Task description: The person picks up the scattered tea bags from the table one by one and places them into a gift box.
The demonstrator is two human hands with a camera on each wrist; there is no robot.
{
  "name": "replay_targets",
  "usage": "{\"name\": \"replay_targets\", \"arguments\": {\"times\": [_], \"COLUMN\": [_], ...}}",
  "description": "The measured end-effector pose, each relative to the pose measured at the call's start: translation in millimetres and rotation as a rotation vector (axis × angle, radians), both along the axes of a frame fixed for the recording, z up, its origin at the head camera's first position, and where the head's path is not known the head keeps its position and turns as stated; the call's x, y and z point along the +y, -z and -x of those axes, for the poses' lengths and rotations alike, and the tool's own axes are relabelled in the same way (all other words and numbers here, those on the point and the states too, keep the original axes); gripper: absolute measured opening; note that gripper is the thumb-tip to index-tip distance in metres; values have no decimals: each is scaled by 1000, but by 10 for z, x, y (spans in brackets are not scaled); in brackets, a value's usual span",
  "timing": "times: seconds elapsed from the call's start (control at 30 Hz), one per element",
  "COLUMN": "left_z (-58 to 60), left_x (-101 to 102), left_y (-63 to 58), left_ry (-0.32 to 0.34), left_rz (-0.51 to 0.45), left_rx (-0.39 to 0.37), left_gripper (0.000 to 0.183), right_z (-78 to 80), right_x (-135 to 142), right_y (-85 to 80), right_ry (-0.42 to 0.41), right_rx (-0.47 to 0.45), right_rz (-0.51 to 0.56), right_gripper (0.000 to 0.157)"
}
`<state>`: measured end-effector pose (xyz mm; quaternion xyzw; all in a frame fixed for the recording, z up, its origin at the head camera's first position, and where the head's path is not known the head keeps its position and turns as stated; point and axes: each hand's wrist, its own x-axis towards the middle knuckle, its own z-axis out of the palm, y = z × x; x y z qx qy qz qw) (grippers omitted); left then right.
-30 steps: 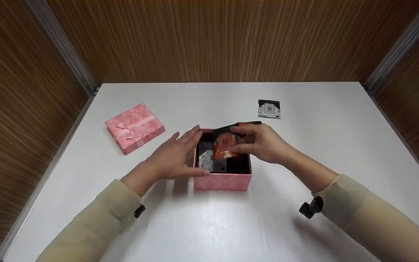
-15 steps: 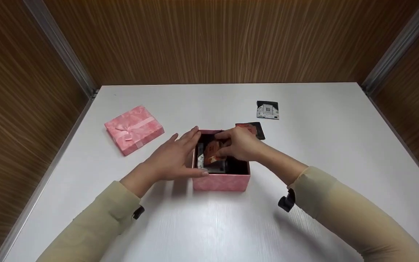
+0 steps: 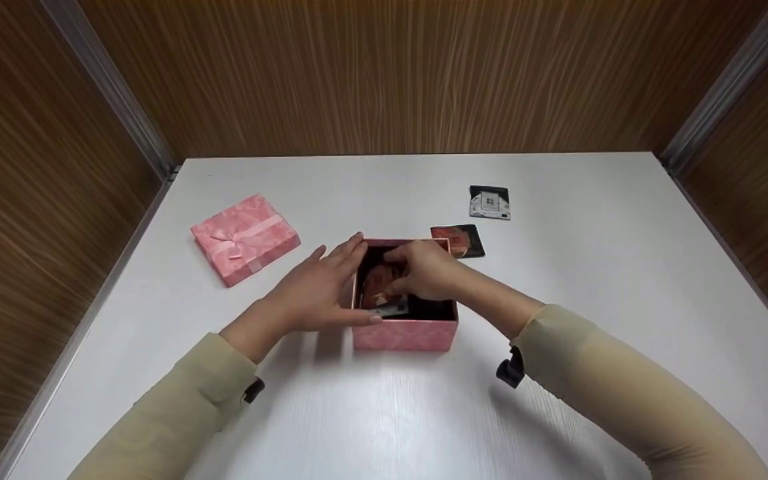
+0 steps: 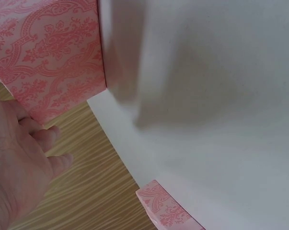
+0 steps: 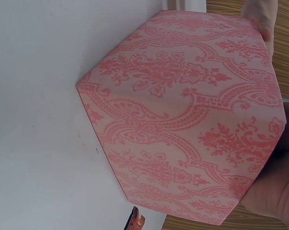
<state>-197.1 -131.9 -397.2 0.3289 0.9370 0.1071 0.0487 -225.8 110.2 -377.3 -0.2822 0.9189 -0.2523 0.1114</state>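
A pink patterned box (image 3: 405,335) without its lid stands mid-table in the head view. My left hand (image 3: 314,290) spans its left side, fingers straight, with fingertips at the far left corner and thumb along the front rim. My right hand (image 3: 427,270) reaches inside and pinches a flat orange-and-black packet (image 3: 377,283), held low toward the left wall. Under it a white-and-black packet (image 3: 394,309) lies partly hidden. In the left wrist view my left hand (image 4: 19,158) is beside the box wall (image 4: 48,52). The right wrist view shows mostly the box's outside (image 5: 182,120).
The pink lid (image 3: 246,237) with a ribbon bow lies at the left of the white table (image 3: 597,267). Another orange-and-black packet (image 3: 469,240) lies just behind the box, and a white-and-black packet (image 3: 490,202) farther back. Wood-grain panels (image 3: 384,80) surround the table.
My right hand has moved left and down into the box with the orange packet, uncovering the other orange packet behind the box. My left hand stays at the box's left side.
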Motion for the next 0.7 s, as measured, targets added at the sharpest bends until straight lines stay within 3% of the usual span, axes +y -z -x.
{"name": "replay_targets", "arguments": {"times": [0.13, 0.33, 0.7], "left_z": [-3, -6, -6], "left_x": [2, -2, -1], "left_y": [1, 10, 12], "left_ry": [-1, 0, -1], "left_rz": [-2, 5, 4], "left_rx": [3, 11, 5], "left_gripper": [129, 126, 127], "right_z": [-13, -35, -61], "right_x": [11, 77, 198], "right_y": [-22, -93, -158], "right_ry": [-8, 43, 28], "right_rx": [5, -39, -36], "right_rz": [-5, -9, 37], "right_gripper": [57, 57, 56]}}
